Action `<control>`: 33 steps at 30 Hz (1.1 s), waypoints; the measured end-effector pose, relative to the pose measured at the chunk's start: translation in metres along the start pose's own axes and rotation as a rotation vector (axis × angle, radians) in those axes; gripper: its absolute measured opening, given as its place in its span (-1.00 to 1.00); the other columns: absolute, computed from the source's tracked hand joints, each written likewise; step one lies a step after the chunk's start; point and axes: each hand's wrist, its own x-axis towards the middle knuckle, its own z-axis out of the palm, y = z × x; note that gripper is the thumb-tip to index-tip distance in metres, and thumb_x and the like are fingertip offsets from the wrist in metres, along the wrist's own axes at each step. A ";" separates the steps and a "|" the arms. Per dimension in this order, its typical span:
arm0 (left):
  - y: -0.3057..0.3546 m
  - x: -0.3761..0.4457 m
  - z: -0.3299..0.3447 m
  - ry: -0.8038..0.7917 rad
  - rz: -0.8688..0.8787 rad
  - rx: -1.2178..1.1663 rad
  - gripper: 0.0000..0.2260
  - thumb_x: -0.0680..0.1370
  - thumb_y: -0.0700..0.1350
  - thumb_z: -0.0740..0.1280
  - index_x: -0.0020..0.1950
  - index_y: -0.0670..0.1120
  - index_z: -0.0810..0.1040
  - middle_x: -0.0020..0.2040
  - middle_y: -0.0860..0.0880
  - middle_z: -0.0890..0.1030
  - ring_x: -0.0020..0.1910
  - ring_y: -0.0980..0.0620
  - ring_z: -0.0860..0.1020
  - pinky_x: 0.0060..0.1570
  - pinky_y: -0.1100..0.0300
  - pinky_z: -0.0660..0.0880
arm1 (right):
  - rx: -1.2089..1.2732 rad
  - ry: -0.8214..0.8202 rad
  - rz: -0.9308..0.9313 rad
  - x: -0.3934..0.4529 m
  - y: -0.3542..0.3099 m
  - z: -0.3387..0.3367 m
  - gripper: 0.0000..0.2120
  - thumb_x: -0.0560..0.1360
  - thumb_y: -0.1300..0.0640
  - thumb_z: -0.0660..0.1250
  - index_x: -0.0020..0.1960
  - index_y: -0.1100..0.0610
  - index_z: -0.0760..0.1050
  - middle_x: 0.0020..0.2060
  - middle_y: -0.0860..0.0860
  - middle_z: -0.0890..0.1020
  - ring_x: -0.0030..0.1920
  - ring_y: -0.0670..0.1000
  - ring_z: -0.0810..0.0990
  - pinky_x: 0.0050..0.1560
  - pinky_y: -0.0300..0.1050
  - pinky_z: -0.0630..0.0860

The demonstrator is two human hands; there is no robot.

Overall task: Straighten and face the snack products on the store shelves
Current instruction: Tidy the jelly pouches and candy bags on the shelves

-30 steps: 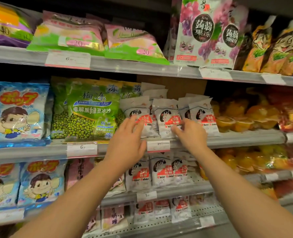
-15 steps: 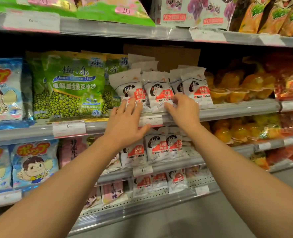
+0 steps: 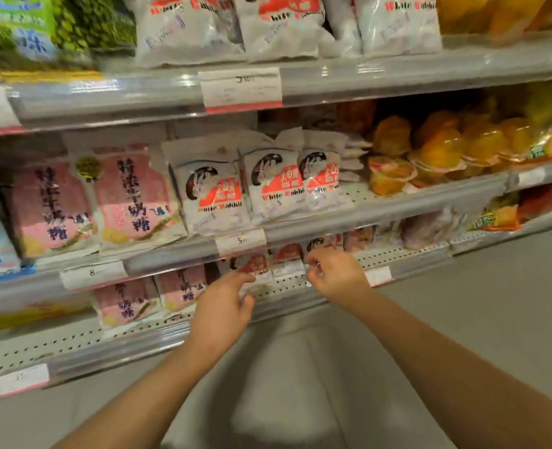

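Small white-and-red White Rabbit candy bags [image 3: 287, 258] lie in a row at the back of the lowest shelf [image 3: 106, 350]. My left hand [image 3: 224, 307] reaches in and pinches the lower edge of the leftmost bag [image 3: 252, 265] between thumb and forefinger. To its right, my right hand [image 3: 337, 275] has its fingers curled round the edge of the rightmost bag [image 3: 320, 245]. That bag is mostly hidden by the shelf rail above. Larger White Rabbit bags [image 3: 213, 197] stand upright one shelf higher.
Pink milk-candy bags [image 3: 132, 196] stand to the left of the larger White Rabbit bags, with more of them [image 3: 122, 303] on the lowest shelf. Orange jelly cups [image 3: 430, 150] fill the right side. Price-tag rails [image 3: 240, 241] jut out over each level. Grey floor [image 3: 478, 319] lies below.
Both hands have dropped from the upper shelf's White Rabbit bags to the lowest shelf, and my view has tilted down. Each hand now holds a small bag there.
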 end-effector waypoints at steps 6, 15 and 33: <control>-0.039 0.034 0.049 -0.061 -0.479 -0.257 -0.56 0.58 -0.13 0.35 0.46 -0.09 0.43 0.35 -0.10 0.57 0.17 -0.10 0.59 0.07 0.15 0.46 | 0.163 -0.093 0.235 0.040 0.023 0.068 -0.62 0.58 0.03 0.32 0.33 0.20 0.49 0.12 0.18 0.64 0.13 0.20 0.62 0.03 -0.09 0.49; -0.080 0.053 0.091 0.045 -0.570 -0.267 -0.63 0.55 -0.02 0.43 0.31 -0.09 0.50 0.13 -0.04 0.63 0.10 -0.11 0.59 0.15 0.03 0.52 | 0.434 0.065 0.256 0.043 0.050 0.132 -0.60 0.60 0.14 0.34 0.42 0.11 0.41 0.13 0.13 0.64 -0.01 0.12 0.67 0.07 0.00 0.60; -0.104 0.063 0.105 0.257 -0.494 0.023 -0.92 0.61 -0.16 0.28 -0.09 -0.11 0.48 -0.28 -0.12 0.64 -0.30 -0.17 0.63 -0.25 0.00 0.59 | 0.427 0.132 0.446 0.089 0.049 0.148 -0.77 0.52 0.01 0.48 -0.05 0.19 0.61 -0.29 0.06 0.68 -0.23 0.08 0.70 -0.12 0.09 0.68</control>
